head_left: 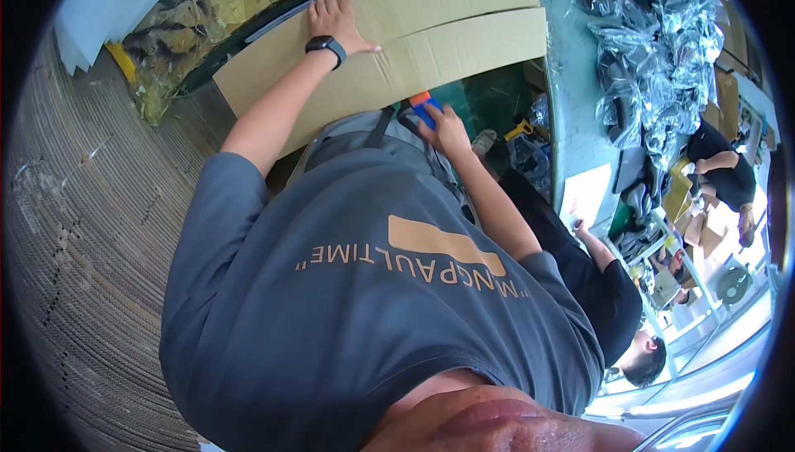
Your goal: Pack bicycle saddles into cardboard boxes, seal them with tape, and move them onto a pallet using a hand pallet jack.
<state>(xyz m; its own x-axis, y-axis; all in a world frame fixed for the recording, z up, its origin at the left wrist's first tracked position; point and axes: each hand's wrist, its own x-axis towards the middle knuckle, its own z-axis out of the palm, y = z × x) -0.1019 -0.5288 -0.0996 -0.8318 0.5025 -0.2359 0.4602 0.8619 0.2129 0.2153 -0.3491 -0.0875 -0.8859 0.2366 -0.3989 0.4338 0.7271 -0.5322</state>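
Note:
My left hand (339, 25), with a dark watch on its wrist, lies flat with fingers out on a long cardboard sheet (464, 46). The sheet has a lengthwise line, a fold or cut, and spans the space in front of my body. Closed around a blue hand tool with an orange end (426, 110), my right hand (450, 133) is at the sheet's near edge. The tool's orange end meets or nearly meets that edge. I cannot make out what kind of tool it is.
Stacked corrugated cardboard (91, 220) fills the left side. On the right, a green table (567, 79) bears a heap of plastic-wrapped dark items (654, 54) and a white paper (585, 193). A person in black (609, 303) is close at my right; others are farther back.

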